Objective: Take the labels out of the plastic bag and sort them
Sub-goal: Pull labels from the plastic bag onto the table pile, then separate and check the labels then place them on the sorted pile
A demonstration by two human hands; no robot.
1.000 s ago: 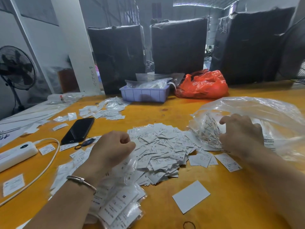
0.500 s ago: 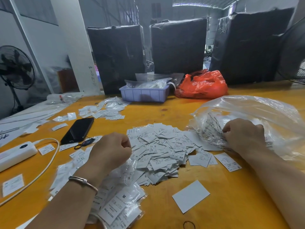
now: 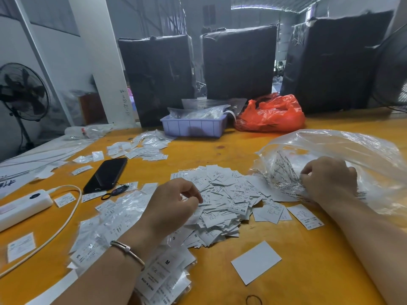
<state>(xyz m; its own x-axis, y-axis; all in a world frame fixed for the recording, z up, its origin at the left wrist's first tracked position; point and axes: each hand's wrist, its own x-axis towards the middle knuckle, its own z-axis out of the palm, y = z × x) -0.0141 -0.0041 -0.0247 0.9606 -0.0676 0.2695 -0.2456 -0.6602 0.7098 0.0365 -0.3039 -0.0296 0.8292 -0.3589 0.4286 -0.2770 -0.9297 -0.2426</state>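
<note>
Smooth yellow-orange table (image 3: 308, 271), glossy, scattered with paper. At centre, a loose heap of small white rectangular labels (image 3: 222, 201), thin and flat, printed with fine black text and size letters such as XS and S. Right hand (image 3: 328, 179) on the crumpled mouth of a clear, crinkly plastic bag (image 3: 352, 150), fingers (image 3: 308, 172) curled and gripping the film, with printed labels visible through it; bag lying on the right side of the table, just beside the heap. Left hand (image 3: 174, 205) over the near-left edge of the heap, fingers (image 3: 193, 192) bent inward with tips close together; whether pinching a label, cannot tell. Thin metal bangle (image 3: 127, 252) round the left wrist. Under that forearm, small glossy sachets of labels (image 3: 163, 276), one marked M. One blank white card (image 3: 256, 261) lying flat, apart from the heap. Further left, a black slab-shaped phone (image 3: 105, 175) and a white power strip (image 3: 19, 208) with a cream cable. At the back, a lilac ribbed plastic tray (image 3: 193, 126) beside a wrinkled red plastic bag (image 3: 271, 115).
</note>
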